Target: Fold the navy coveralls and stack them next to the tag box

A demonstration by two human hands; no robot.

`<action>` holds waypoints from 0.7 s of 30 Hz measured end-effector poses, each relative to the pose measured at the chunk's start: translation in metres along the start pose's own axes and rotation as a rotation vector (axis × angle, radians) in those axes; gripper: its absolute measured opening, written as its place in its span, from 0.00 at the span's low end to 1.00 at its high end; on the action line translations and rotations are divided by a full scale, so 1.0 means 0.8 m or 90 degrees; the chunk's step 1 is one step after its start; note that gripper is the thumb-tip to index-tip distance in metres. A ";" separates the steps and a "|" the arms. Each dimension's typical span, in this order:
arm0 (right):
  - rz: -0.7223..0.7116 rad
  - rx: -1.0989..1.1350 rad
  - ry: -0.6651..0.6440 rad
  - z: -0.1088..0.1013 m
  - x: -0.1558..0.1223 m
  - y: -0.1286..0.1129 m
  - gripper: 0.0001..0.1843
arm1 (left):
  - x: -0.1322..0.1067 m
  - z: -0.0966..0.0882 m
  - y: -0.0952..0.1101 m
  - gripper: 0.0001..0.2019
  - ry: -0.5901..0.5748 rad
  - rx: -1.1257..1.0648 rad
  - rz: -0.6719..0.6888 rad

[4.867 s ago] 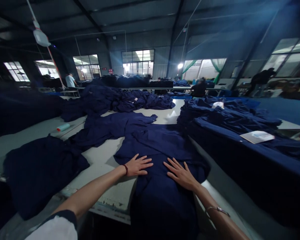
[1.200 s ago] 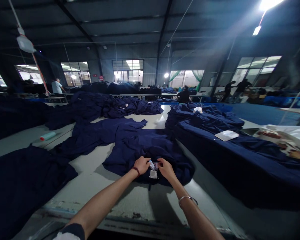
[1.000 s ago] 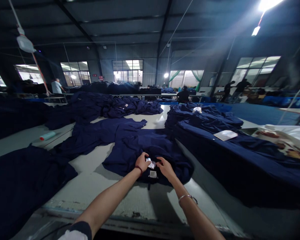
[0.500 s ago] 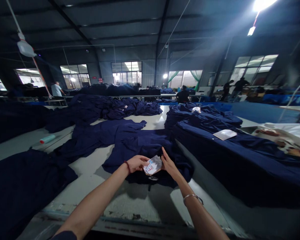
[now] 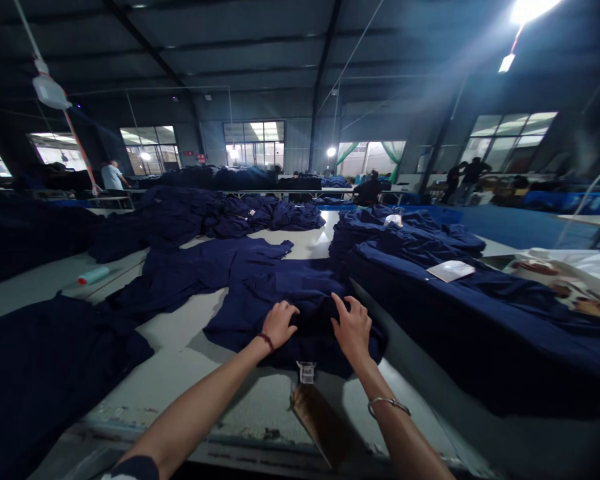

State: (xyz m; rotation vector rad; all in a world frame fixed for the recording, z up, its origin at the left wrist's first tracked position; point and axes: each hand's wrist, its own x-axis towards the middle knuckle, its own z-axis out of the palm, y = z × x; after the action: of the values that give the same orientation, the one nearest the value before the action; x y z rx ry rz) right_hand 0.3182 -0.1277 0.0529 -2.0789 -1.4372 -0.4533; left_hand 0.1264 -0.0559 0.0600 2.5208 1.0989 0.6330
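A navy blue garment (image 5: 300, 283) lies rumpled on the pale table in front of me. My left hand (image 5: 280, 325) rests over its near left part, thumb and fingers apart and curved. Across from it, my right hand (image 5: 353, 327) is at the garment's right side, fingers spread and slightly bent. Neither hand holds anything I can see. A small white label (image 5: 307, 372) sticks out at the garment's near edge, between my forearms. Just below it, a brown hang tag (image 5: 320, 423) lies toward the table's front edge, partly in shadow.
Navy garments are heaped on the right (image 5: 430, 313), with a white card (image 5: 451, 270) on top. More dark garments (image 5: 45, 367) lie at the left, near a teal thread spool (image 5: 94, 275). Several people are in the background, one in a light top (image 5: 113, 178).
Both hands have let go of the white printed tag they held, and their fingers have opened. A brown tag now lies below the label, which shows more fully.
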 end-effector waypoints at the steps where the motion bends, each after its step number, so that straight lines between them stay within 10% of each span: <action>1: 0.019 -0.033 -0.012 0.001 -0.001 0.001 0.32 | 0.001 0.003 -0.005 0.26 0.033 0.072 -0.021; 7: 0.057 -0.075 -0.134 0.010 -0.007 0.014 0.24 | -0.004 0.010 -0.040 0.34 -0.009 0.203 -0.104; 15: 0.023 -0.013 0.022 0.005 -0.014 0.028 0.16 | -0.019 -0.023 -0.054 0.20 0.193 0.075 0.012; 21: -0.105 0.056 -0.002 0.002 -0.020 0.039 0.13 | -0.042 -0.037 -0.061 0.17 0.130 0.040 0.089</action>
State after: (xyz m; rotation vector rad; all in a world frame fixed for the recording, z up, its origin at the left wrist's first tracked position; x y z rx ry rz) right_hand 0.3410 -0.1467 0.0346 -1.9015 -1.6086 -0.4430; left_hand 0.0611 -0.0460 0.0546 2.6503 1.0278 0.9264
